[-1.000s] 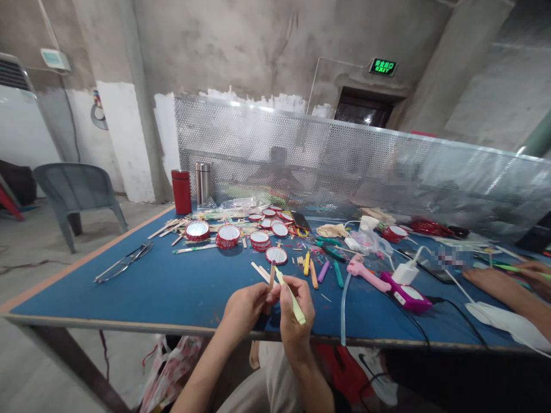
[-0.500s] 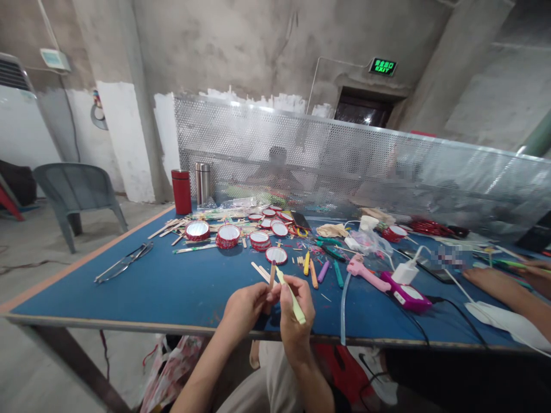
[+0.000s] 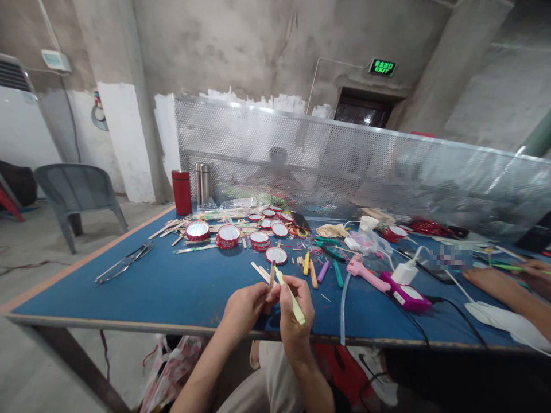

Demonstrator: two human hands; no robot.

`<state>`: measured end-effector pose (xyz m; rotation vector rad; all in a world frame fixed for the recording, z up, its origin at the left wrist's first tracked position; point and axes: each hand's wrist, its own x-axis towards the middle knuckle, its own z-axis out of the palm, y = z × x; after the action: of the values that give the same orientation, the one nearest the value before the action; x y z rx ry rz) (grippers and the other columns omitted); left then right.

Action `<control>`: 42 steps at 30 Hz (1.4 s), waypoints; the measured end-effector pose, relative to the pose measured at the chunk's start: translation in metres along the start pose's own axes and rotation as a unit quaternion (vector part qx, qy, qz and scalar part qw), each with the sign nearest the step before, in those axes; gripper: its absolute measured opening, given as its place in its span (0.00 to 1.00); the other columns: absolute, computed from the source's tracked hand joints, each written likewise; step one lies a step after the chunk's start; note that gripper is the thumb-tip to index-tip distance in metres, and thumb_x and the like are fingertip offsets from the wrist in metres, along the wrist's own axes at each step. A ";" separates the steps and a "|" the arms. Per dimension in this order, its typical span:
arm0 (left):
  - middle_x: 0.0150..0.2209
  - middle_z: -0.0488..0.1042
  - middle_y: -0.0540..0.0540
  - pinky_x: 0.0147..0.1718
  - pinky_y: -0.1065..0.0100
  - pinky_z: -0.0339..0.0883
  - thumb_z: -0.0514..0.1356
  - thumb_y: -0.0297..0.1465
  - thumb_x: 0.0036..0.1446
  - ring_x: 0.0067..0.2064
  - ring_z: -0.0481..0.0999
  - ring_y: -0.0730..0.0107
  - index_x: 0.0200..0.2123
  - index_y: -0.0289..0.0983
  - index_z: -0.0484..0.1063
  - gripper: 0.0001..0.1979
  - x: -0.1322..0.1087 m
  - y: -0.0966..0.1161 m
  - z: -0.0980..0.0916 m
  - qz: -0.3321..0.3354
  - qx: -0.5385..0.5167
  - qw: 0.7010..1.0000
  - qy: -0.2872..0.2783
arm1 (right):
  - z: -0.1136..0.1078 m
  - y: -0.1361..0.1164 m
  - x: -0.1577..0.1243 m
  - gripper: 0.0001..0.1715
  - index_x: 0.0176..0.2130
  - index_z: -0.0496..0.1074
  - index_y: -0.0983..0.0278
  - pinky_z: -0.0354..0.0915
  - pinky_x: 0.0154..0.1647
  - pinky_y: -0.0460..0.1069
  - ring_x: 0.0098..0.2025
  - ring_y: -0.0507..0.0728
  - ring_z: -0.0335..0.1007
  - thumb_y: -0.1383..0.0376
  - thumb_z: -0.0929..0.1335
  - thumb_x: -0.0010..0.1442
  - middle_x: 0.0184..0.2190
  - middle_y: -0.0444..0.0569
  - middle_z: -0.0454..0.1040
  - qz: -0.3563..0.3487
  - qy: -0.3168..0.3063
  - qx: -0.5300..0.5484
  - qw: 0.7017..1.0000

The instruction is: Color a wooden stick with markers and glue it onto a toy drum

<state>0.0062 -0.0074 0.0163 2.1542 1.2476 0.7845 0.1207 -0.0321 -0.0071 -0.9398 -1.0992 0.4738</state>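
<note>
My left hand [image 3: 245, 310] is closed around a short brown wooden stick [image 3: 272, 274] that points upward, just above the near edge of the blue table [image 3: 172, 287]. My right hand [image 3: 296, 312] pinches a pale yellow-green stick [image 3: 293, 299] held slantwise, its top end touching the brown stick. Both hands meet near the middle of the view. Flat wooden sticks [image 3: 260, 271] lie on the table just beyond them.
Several small red-rimmed drums [image 3: 228, 235], coloured sticks [image 3: 313, 274], a pink glue gun [image 3: 365, 274], a purple device [image 3: 407, 295], pliers [image 3: 124, 262] and two flasks [image 3: 182, 192] lie about. Another person's arm [image 3: 508, 295] rests at right. A perforated metal screen [image 3: 344, 166] backs the table; a grey chair [image 3: 75, 192] stands left.
</note>
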 end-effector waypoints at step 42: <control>0.24 0.73 0.52 0.26 0.75 0.52 0.49 0.32 0.58 0.27 0.69 0.74 0.25 0.39 0.67 0.12 -0.001 0.001 0.001 -0.009 0.025 1.000 0.001 | -0.001 -0.004 -0.002 0.10 0.38 0.66 0.64 0.68 0.27 0.46 0.25 0.51 0.70 0.59 0.63 0.61 0.24 0.42 0.72 0.006 -0.025 -0.012 1.000</control>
<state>0.0067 -0.0083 0.0162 2.1791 1.2989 0.7552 0.1205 -0.0356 -0.0051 -0.9615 -1.1470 0.4976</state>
